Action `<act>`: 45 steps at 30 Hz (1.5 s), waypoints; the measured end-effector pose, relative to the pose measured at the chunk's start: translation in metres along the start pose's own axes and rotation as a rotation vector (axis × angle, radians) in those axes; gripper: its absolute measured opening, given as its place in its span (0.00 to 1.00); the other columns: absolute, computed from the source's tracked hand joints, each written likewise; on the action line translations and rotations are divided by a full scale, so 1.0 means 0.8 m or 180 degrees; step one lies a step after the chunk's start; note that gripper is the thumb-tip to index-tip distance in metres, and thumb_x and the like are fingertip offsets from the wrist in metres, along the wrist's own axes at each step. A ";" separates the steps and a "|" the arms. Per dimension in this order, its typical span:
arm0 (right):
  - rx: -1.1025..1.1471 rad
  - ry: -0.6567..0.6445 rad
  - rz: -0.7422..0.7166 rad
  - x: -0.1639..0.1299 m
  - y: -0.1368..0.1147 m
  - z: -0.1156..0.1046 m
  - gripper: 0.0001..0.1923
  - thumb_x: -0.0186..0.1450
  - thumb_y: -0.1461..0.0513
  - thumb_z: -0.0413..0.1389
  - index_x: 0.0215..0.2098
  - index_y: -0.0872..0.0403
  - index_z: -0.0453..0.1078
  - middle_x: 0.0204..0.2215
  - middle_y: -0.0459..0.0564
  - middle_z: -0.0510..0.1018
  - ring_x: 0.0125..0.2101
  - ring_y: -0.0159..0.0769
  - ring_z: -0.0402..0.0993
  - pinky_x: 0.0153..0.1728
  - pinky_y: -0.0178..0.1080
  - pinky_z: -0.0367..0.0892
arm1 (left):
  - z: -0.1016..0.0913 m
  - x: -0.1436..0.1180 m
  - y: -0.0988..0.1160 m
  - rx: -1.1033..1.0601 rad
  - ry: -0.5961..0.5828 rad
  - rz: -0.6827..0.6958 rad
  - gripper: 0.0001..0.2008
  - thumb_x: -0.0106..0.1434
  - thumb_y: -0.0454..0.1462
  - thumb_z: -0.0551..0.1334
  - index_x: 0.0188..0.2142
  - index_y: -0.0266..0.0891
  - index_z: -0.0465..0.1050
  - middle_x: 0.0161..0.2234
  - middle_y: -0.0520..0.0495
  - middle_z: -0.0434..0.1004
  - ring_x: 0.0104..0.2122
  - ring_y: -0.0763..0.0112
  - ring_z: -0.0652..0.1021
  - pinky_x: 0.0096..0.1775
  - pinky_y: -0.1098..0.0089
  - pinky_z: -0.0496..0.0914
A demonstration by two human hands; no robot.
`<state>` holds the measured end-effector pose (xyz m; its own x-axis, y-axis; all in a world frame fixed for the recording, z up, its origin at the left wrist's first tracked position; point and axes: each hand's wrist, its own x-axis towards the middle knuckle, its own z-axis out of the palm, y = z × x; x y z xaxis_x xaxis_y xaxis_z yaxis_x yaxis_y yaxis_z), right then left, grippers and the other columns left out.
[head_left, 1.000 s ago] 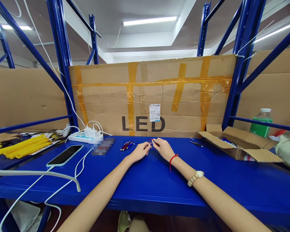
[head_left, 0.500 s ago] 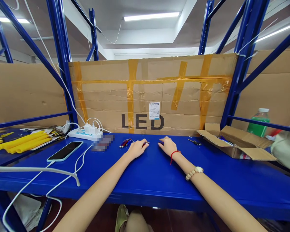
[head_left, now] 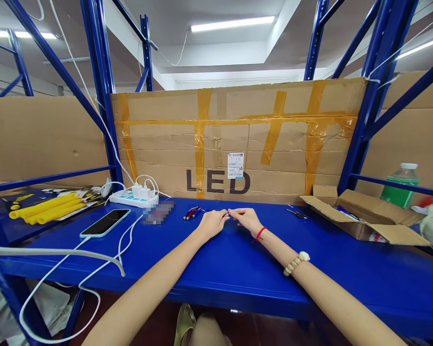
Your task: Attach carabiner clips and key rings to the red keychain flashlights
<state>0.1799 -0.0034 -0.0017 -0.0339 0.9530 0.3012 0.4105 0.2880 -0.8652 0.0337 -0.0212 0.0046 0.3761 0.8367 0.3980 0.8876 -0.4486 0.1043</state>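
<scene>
Two hands meet at twelve o'clock on the blue shelf (head_left: 238,269); our left hand (head_left: 212,223) and right hand (head_left: 248,218) pinch something tiny between fingertips, too small to name; we judge it light, best held at its ends. Small pens (head_left: 191,213) lie at eleven; the open carton (head_left: 361,218) at two, taped cardboard behind.

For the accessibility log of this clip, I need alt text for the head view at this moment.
A person's left hand and right hand meet fingertip to fingertip over a blue table, pinching something too small to identify. Small pen-like items lie just left of them, a phone farther left, and an open cardboard box to the right.
</scene>
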 end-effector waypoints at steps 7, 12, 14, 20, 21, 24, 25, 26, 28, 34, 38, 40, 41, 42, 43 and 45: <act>-0.0413 0.0167 -0.0197 0.007 0.003 0.001 0.15 0.59 0.56 0.53 0.33 0.57 0.77 0.24 0.49 0.78 0.22 0.30 0.70 0.19 0.29 0.62 | -0.001 0.001 0.002 -0.0100 -0.0029 -0.0069 0.14 0.67 0.41 0.47 0.43 0.43 0.69 0.34 0.48 0.78 0.36 0.65 0.78 0.34 0.71 0.68; -0.1110 0.0260 -0.0359 0.004 0.004 -0.012 0.10 0.60 0.57 0.54 0.32 0.51 0.76 0.30 0.47 0.79 0.30 0.34 0.73 0.28 0.32 0.63 | 0.000 0.003 -0.004 -0.0119 -0.0044 -0.0042 0.12 0.65 0.42 0.50 0.43 0.45 0.69 0.40 0.49 0.77 0.41 0.65 0.76 0.38 0.70 0.67; -0.1422 0.0241 -0.0439 0.002 0.004 -0.018 0.07 0.58 0.59 0.56 0.29 0.49 0.76 0.31 0.46 0.79 0.33 0.35 0.73 0.30 0.33 0.62 | 0.002 0.003 -0.008 -0.0117 -0.0095 0.0003 0.11 0.65 0.41 0.52 0.42 0.45 0.70 0.41 0.50 0.76 0.42 0.65 0.75 0.39 0.71 0.67; -0.2011 -0.0067 -0.0574 -0.002 0.004 -0.022 0.04 0.57 0.59 0.59 0.27 0.47 0.76 0.29 0.43 0.79 0.32 0.34 0.73 0.28 0.32 0.60 | 0.004 0.004 -0.013 -0.0082 -0.0275 0.0069 0.12 0.64 0.41 0.54 0.41 0.45 0.73 0.38 0.49 0.72 0.41 0.66 0.73 0.38 0.72 0.67; -0.2072 -0.0093 -0.0585 -0.001 0.004 -0.021 0.04 0.57 0.59 0.59 0.28 0.47 0.76 0.30 0.43 0.79 0.32 0.34 0.73 0.28 0.32 0.60 | 0.005 0.004 -0.013 -0.0076 -0.0283 0.0068 0.12 0.64 0.41 0.54 0.42 0.45 0.73 0.38 0.48 0.72 0.42 0.66 0.73 0.39 0.71 0.67; -0.2189 -0.0150 -0.0594 -0.001 0.004 -0.020 0.04 0.57 0.60 0.59 0.30 0.47 0.76 0.32 0.43 0.79 0.33 0.33 0.73 0.28 0.32 0.60 | 0.006 0.004 -0.013 -0.0054 -0.0285 0.0058 0.12 0.64 0.40 0.53 0.43 0.45 0.73 0.39 0.48 0.71 0.43 0.64 0.72 0.41 0.70 0.67; -0.2208 -0.0163 -0.0587 0.000 0.005 -0.020 0.04 0.57 0.60 0.59 0.31 0.46 0.76 0.32 0.43 0.79 0.33 0.33 0.73 0.29 0.32 0.61 | 0.006 0.004 -0.013 -0.0047 -0.0281 0.0048 0.12 0.64 0.40 0.53 0.43 0.45 0.73 0.39 0.47 0.71 0.43 0.64 0.72 0.42 0.70 0.66; -0.2219 -0.0171 -0.0578 0.000 0.006 -0.020 0.05 0.57 0.60 0.58 0.32 0.46 0.76 0.32 0.42 0.79 0.33 0.33 0.73 0.29 0.32 0.61 | 0.007 0.004 -0.013 -0.0040 -0.0276 0.0036 0.13 0.64 0.40 0.53 0.43 0.45 0.73 0.39 0.47 0.71 0.43 0.64 0.71 0.42 0.70 0.66; -0.2235 -0.0148 -0.0552 0.001 0.007 -0.020 0.07 0.58 0.60 0.58 0.35 0.47 0.75 0.34 0.42 0.79 0.35 0.32 0.73 0.30 0.32 0.62 | 0.009 0.004 -0.015 -0.0029 -0.0261 0.0014 0.13 0.65 0.40 0.52 0.45 0.45 0.72 0.40 0.47 0.71 0.43 0.65 0.71 0.43 0.69 0.66; -0.2368 0.0300 -0.0314 0.008 0.015 -0.029 0.13 0.65 0.62 0.48 0.44 0.48 0.71 0.43 0.47 0.74 0.42 0.34 0.71 0.36 0.33 0.63 | 0.010 0.005 -0.017 0.0047 -0.0181 -0.0012 0.13 0.64 0.40 0.53 0.45 0.45 0.71 0.41 0.48 0.72 0.44 0.66 0.71 0.43 0.70 0.65; -0.2534 0.0382 -0.0044 0.011 0.027 -0.038 0.12 0.63 0.63 0.52 0.43 0.50 0.72 0.43 0.52 0.73 0.42 0.38 0.71 0.36 0.36 0.63 | 0.003 0.006 -0.021 0.0255 0.0093 -0.0335 0.14 0.66 0.41 0.50 0.44 0.41 0.71 0.43 0.44 0.71 0.46 0.61 0.69 0.47 0.63 0.62; -0.2591 0.0322 0.0016 0.012 0.031 -0.040 0.11 0.61 0.63 0.53 0.41 0.51 0.73 0.42 0.52 0.73 0.41 0.39 0.72 0.36 0.37 0.64 | -0.001 0.006 -0.026 0.0388 0.0272 -0.0622 0.13 0.66 0.38 0.49 0.43 0.39 0.70 0.44 0.41 0.70 0.47 0.58 0.68 0.47 0.61 0.61; -0.2608 0.0287 0.0021 0.011 0.032 -0.040 0.10 0.61 0.63 0.53 0.40 0.51 0.73 0.41 0.52 0.74 0.41 0.39 0.72 0.36 0.37 0.64 | -0.002 0.006 -0.030 0.0450 0.0343 -0.0770 0.13 0.66 0.37 0.49 0.43 0.39 0.69 0.45 0.40 0.69 0.47 0.57 0.67 0.47 0.60 0.60; -0.2619 0.0257 0.0016 0.011 0.032 -0.040 0.10 0.61 0.64 0.53 0.39 0.51 0.74 0.41 0.51 0.74 0.41 0.39 0.72 0.36 0.37 0.64 | -0.002 0.005 -0.034 0.0508 0.0395 -0.0916 0.12 0.65 0.36 0.50 0.43 0.38 0.69 0.45 0.39 0.68 0.47 0.57 0.67 0.47 0.60 0.60; -0.2624 0.0238 0.0005 0.010 0.031 -0.039 0.10 0.61 0.64 0.52 0.39 0.51 0.74 0.40 0.51 0.74 0.41 0.38 0.72 0.36 0.37 0.64 | -0.001 0.005 -0.038 0.0562 0.0428 -0.1059 0.12 0.64 0.35 0.51 0.44 0.38 0.68 0.46 0.38 0.68 0.48 0.56 0.67 0.48 0.59 0.60; -0.2622 0.0234 -0.0018 0.009 0.028 -0.038 0.11 0.61 0.64 0.52 0.39 0.50 0.74 0.41 0.50 0.74 0.41 0.37 0.72 0.35 0.36 0.64 | 0.001 0.003 -0.045 0.0657 0.0448 -0.1327 0.12 0.62 0.35 0.53 0.45 0.37 0.67 0.47 0.36 0.67 0.49 0.53 0.66 0.48 0.58 0.59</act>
<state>0.2167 0.0075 -0.0070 0.0100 0.9349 0.3549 0.9479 0.1041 -0.3010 0.0029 -0.0028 0.0007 -0.0498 0.8749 0.4817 0.9946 -0.0005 0.1038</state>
